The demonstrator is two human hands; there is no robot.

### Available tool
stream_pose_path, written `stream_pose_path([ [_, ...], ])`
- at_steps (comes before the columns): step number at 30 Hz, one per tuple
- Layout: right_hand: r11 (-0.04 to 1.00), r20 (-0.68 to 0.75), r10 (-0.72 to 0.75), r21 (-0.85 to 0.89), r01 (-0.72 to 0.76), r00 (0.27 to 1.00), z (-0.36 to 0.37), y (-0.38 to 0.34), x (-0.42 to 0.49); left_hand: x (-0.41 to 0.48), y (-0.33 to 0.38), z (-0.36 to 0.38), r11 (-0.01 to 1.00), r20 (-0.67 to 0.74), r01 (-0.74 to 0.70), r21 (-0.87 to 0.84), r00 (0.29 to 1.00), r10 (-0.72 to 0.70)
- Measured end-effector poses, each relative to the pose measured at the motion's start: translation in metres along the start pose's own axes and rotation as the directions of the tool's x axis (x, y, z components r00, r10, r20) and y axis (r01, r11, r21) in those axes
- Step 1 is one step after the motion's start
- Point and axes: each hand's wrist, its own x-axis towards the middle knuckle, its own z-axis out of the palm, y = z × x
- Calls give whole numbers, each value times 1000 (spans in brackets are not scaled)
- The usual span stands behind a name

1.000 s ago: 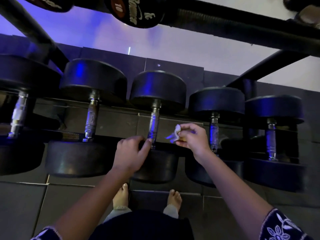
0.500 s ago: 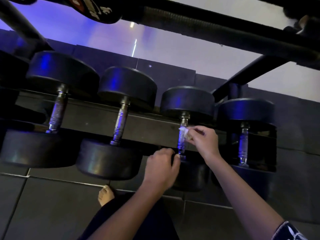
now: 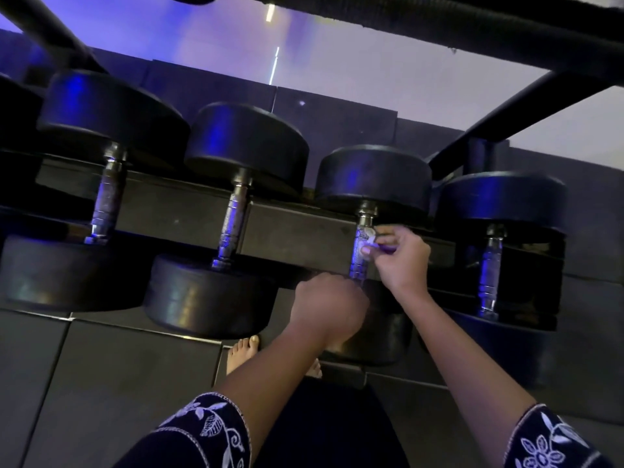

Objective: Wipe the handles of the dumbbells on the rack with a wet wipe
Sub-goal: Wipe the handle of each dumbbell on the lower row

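Wipe at the top of the handle, second dumbbell from the rack's right end

Right hand (image 3: 403,261) pinches the wet wipe (image 3: 368,239), bunched small, between thumb and fingertips. It presses on the upper part of the handle (image 3: 358,265), just below the collar under the far head (image 3: 373,177). Left hand (image 3: 327,305) sits at the foot of the same handle, fingers curled over the rim of the near head (image 3: 381,339), steadying the dumbbell (image 3: 371,197) on the rack (image 3: 297,228). How firmly it grips cannot be told from above.

Judgement on doing this well:
- The wipe covers only a small patch. Opening it out and wrapping it around the bar would reach the side facing away from the camera.
- Draw it down the full length, from the far collar to the near one. The knurling probably needs a twisting rub as well as a straight pull.
- The left hand's fingers lie close to the lower end, so they should shift or lift to expose that last stretch.
- The dumbbell should stay seated, since the round heads could roll on the rail.

One handle (image 3: 489,268) stands beyond toward the rack's right end, and two more toward the left end. Whether any of these are already wiped cannot be seen.
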Motion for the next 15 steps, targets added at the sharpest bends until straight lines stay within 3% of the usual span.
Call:
stream_pose_path([
  [5,974,112,-38,-220,62,993,-1,7,-25,-3,-6,3,982,-54,8,-188,998,-18],
  [7,972,116,-46,-225,71,992,-4,4,-24,-1,-8,3,976,-59,11,-217,998,-24],
  [10,968,15,-166,-189,166,986,-1,-9,0,0,-6,3,977,-62,12,-213,998,-26],
  [13,982,-117,-158,-124,144,981,3,-21,23,-2,-6,2,978,-66,-4,-210,998,-11],
  [15,984,-101,-148,-116,136,984,6,-17,18,-2,-9,1,977,-69,-1,-213,998,-14],
])
